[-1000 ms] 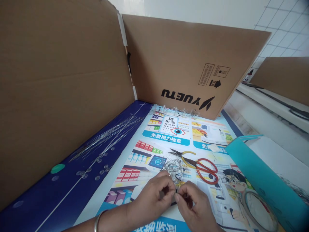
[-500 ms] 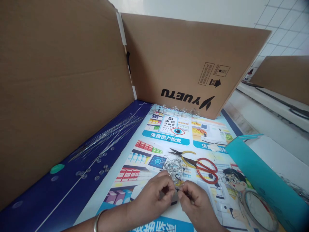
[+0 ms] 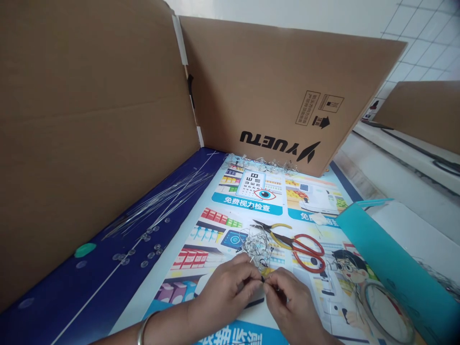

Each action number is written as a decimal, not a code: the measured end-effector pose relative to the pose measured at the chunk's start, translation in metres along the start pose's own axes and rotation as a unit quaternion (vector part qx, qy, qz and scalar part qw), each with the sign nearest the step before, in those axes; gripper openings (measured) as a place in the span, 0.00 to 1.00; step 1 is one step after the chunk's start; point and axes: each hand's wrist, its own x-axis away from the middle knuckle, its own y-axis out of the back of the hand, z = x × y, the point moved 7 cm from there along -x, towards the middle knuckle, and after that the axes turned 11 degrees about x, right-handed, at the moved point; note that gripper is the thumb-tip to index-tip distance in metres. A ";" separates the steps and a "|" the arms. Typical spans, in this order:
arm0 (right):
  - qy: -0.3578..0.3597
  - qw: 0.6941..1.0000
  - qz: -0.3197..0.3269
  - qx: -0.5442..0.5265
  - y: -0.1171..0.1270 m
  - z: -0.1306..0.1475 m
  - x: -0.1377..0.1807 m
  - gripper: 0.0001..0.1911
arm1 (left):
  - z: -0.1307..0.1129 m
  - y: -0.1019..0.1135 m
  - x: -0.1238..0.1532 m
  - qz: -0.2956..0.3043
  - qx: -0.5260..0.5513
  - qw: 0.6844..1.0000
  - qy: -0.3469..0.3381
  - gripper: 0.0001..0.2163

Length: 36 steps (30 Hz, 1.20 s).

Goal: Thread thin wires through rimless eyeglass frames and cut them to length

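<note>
My left hand [image 3: 230, 290], with a bangle [image 3: 143, 328] on its wrist, is closed in a pinch near the bottom middle. Its fingertips almost meet those of my right hand [image 3: 293, 302], also pinched. Between them shows a small dark piece of wire [image 3: 263, 279]; its exact shape is too small to make out. Just beyond the fingers lies a tangled heap of thin silvery wire [image 3: 258, 244]. Behind and right of that heap rest yellow-handled pliers [image 3: 275, 235] and red-handled scissors [image 3: 305, 247].
Cardboard walls [image 3: 280, 86] stand at the left and back. Long straight wires [image 3: 161, 203] and small clear beads [image 3: 145, 237] lie on the blue left strip. To the right are a teal box [image 3: 381, 249] and a wire coil [image 3: 366, 306]. More wire pieces [image 3: 266, 165] line the back.
My left fingers have closed down more around the small dark piece, and the two hands' fingertips are nearer each other. The tools and wire heap lie about where they were.
</note>
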 end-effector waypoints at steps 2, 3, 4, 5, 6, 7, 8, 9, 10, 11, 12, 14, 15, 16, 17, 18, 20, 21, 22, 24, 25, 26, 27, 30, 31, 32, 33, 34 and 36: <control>0.005 1.000 0.004 0.008 -0.001 0.000 0.000 0.06 | 0.000 0.000 0.000 0.001 -0.024 1.000 -0.004 0.07; 0.008 1.000 0.006 0.014 -0.002 0.001 0.000 0.06 | -0.001 -0.001 0.001 0.001 -0.037 0.999 -0.008 0.07; 0.010 1.000 0.007 0.019 -0.002 0.001 0.000 0.06 | -0.002 -0.001 0.001 0.003 -0.049 0.999 -0.013 0.07; 0.013 1.000 0.008 0.024 -0.002 0.002 0.000 0.06 | -0.002 -0.002 0.002 0.004 -0.060 0.998 -0.017 0.07; 0.016 0.999 0.008 0.029 -0.002 0.002 0.000 0.06 | -0.003 -0.002 0.003 0.006 -0.067 0.997 -0.021 0.07; 0.016 0.999 0.009 0.033 -0.002 0.003 0.000 0.07 | -0.003 -0.003 0.004 0.010 -0.071 0.997 -0.022 0.07; 0.017 0.999 0.010 0.036 -0.002 0.003 -0.001 0.06 | -0.003 -0.003 0.004 0.012 -0.071 0.997 -0.022 0.07; 0.016 0.999 0.010 0.037 -0.001 0.003 -0.001 0.06 | -0.002 -0.003 0.004 0.015 -0.068 0.997 -0.019 0.07; 0.016 0.999 0.012 0.037 -0.002 0.003 -0.001 0.06 | -0.001 -0.003 0.004 0.017 -0.063 0.998 -0.015 0.07; 0.014 0.999 0.015 0.036 -0.002 0.003 -0.001 0.06 | -0.001 -0.003 0.004 0.019 -0.056 0.998 -0.011 0.07; 0.012 0.999 0.017 0.033 -0.002 0.002 -0.001 0.06 | 0.000 -0.003 0.003 0.021 -0.049 0.999 -0.008 0.07; 0.011 0.999 0.022 0.029 -0.003 0.002 -0.001 0.07 | 0.001 -0.003 0.002 0.021 -0.034 0.999 -0.003 0.07; 0.010 0.999 0.024 0.028 -0.003 0.002 -0.001 0.07 | 0.001 -0.002 0.002 0.020 -0.027 0.999 -0.002 0.07; 0.010 0.999 0.026 0.027 -0.003 0.002 0.000 0.07 | 0.002 -0.002 0.001 0.019 -0.020 1.000 -0.002 0.07; 0.012 0.999 0.027 0.025 -0.003 0.002 0.000 0.07 | 0.002 -0.002 0.001 0.018 -0.014 1.000 -0.002 0.07; 0.015 0.999 0.028 0.022 -0.004 0.003 0.000 0.07 | 0.003 -0.003 0.001 0.017 -0.007 1.000 -0.003 0.07; 0.021 0.999 0.031 0.014 -0.005 0.004 -0.001 0.07 | 0.004 -0.004 0.001 0.017 0.007 1.000 -0.005 0.07; 0.024 0.999 0.032 0.008 -0.005 0.005 -0.001 0.07 | 0.005 -0.005 0.002 0.016 0.015 1.000 -0.005 0.07; 0.027 0.999 0.033 0.003 -0.005 0.005 -0.001 0.07 | 0.005 -0.005 0.002 0.013 0.023 1.000 -0.004 0.07; 0.026 0.999 0.033 -0.012 -0.005 0.007 -0.002 0.07 | 0.005 -0.005 0.002 0.007 0.042 0.999 -0.001 0.07; 0.023 0.999 0.031 -0.023 -0.004 0.007 -0.002 0.07 | 0.004 -0.004 0.001 0.003 0.053 0.999 0.003 0.08; 0.016 0.999 0.031 -0.034 -0.003 0.006 -0.003 0.08 | 0.004 -0.003 0.001 -0.003 0.067 0.998 0.008 0.08; 0.004 0.998 0.034 -0.046 -0.002 0.005 -0.004 0.08 | 0.004 -0.002 0.000 -0.007 0.081 0.997 0.012 0.09; -0.029 0.996 0.044 -0.067 0.001 0.002 -0.005 0.07 | 0.004 0.002 -0.002 -0.014 0.115 0.993 0.018 0.09; -0.027 0.997 0.036 -0.062 0.003 0.002 -0.005 0.07 | 0.004 0.003 -0.003 -0.014 0.120 0.992 0.017 0.08; -0.014 0.998 0.021 -0.050 0.006 0.004 -0.005 0.07 | 0.005 0.003 -0.003 -0.016 0.122 0.992 0.017 0.08; 0.010 0.999 -0.001 -0.032 0.010 0.007 -0.005 0.07 | 0.005 0.004 -0.004 -0.021 0.120 0.992 0.016 0.08; 0.043 0.999 -0.026 -0.008 0.014 0.012 -0.004 0.06 | 0.005 0.005 -0.004 -0.028 0.116 0.993 0.016 0.09; 0.117 0.989 -0.076 0.050 0.020 0.024 -0.001 0.05 | 0.004 0.005 -0.004 -0.040 0.106 0.994 0.013 0.09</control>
